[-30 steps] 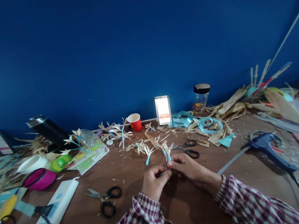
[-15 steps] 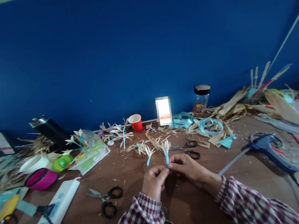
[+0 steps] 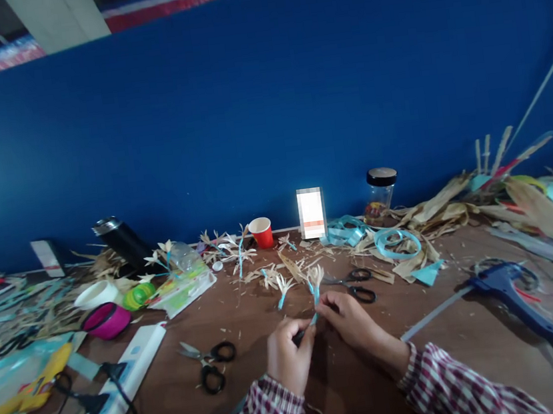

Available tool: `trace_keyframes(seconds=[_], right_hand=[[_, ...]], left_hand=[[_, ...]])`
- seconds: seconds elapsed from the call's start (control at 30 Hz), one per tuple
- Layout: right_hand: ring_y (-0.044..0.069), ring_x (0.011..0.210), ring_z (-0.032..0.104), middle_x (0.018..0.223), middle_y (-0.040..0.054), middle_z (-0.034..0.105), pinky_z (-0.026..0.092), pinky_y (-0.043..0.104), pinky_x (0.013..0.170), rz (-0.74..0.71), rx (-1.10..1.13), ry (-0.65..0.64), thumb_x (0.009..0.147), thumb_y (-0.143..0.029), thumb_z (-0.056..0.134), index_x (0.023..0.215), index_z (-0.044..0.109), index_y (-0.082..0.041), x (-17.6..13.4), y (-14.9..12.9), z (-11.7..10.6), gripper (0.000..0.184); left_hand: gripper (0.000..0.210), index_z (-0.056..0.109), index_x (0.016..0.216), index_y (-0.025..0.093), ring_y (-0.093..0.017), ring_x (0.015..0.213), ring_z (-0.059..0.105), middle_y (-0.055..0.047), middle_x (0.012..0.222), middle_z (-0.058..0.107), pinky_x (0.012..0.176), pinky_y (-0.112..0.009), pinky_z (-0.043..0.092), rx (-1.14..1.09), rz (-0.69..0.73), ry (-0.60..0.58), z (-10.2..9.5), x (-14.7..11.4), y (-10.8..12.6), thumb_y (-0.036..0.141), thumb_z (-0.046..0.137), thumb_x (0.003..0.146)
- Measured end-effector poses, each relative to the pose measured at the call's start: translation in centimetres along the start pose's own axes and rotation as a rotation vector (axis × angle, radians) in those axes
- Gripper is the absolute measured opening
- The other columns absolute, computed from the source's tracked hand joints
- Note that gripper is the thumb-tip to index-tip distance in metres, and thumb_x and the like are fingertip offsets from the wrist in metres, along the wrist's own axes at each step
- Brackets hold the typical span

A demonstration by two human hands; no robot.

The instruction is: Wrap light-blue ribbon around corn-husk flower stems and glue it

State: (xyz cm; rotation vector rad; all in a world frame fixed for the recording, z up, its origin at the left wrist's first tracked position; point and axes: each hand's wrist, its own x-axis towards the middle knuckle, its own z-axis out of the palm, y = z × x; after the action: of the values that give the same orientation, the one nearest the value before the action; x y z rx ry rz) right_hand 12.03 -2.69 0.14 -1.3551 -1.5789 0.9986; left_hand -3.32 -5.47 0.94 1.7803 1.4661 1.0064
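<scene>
A small pale husk flower [image 3: 316,276] with a blue-wrapped stem stands upright between my hands. My right hand [image 3: 354,325] pinches its stem between thumb and fingertips. Just below and to the left, my left hand [image 3: 290,353] is closed on a light-blue strip [image 3: 314,320] that runs down from the stem. A dark spot shows between the left fingers; I cannot make it out. Another husk flower [image 3: 282,288] with a blue stem lies just beyond my left hand. Behind the right hand lie black-handled scissors [image 3: 362,294].
A second pair of scissors [image 3: 210,369] and a white power strip [image 3: 126,380] lie to the left. At right rests a blue glue gun [image 3: 516,295]. Farther back are a red paper cup [image 3: 262,234], light-blue ribbon [image 3: 397,244], a black-lidded jar [image 3: 380,193] and dry husks [image 3: 438,208].
My left hand has drawn slightly down from the stem, so more of the blue strip shows between the hands. The camera view has tilted up and turned a little left.
</scene>
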Motion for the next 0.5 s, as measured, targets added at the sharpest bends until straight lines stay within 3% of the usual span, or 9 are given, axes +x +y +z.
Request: trace_keyframes(seconds=[0.13,0.27,0.43,0.5], right_hand=[[0.014,0.054,0.047,0.057,0.001,0.054,0.034,0.025,0.053,-0.008,-0.038,0.041,0.081,-0.031,0.049,0.062,0.051,-0.017,0.0,0.1,-0.3,0.023],[0.016,0.054,0.051,0.058,0.0012,0.055,0.036,0.026,0.053,0.016,0.023,0.027,0.082,-0.03,0.045,0.068,0.051,-0.019,0.1,0.8,-0.2,0.019],[0.016,0.054,0.05,0.056,0.0007,0.054,0.035,0.026,0.053,-0.013,-0.016,0.048,0.081,-0.03,0.047,0.066,0.05,-0.019,0.2,0.9,-0.1,0.019],[0.015,0.053,0.049,0.056,0.0004,0.053,0.035,0.026,0.053,-0.014,0.0,0.055,0.08,-0.03,0.048,0.064,0.05,-0.019,0.2,0.7,-0.1,0.02]], left_hand=[[0.022,0.071,0.083,0.022,-0.021,0.078,0.062,-0.006,0.083,0.069,0.074,-0.027,0.044,0.123,0.041,-0.041,-2.7,0.8,-1.1,0.036,0.055,0.079],[0.019,0.071,0.08,0.021,-0.021,0.079,0.06,-0.007,0.084,0.069,0.077,-0.03,0.042,0.265,-0.066,0.122,-4.8,3.9,-2.9,0.031,0.055,0.078],[0.003,0.068,0.063,0.019,-0.017,0.061,0.059,-0.002,0.061,0.065,0.064,-0.027,0.042,0.213,-0.138,0.072,-3.6,7.1,-3.9,0.022,0.069,0.063],[0.006,0.065,0.056,0.019,-0.016,0.058,0.058,0.0,0.054,0.061,0.062,-0.026,0.041,0.16,-0.161,0.045,-2.9,7.5,-3.6,0.016,0.071,0.059]])
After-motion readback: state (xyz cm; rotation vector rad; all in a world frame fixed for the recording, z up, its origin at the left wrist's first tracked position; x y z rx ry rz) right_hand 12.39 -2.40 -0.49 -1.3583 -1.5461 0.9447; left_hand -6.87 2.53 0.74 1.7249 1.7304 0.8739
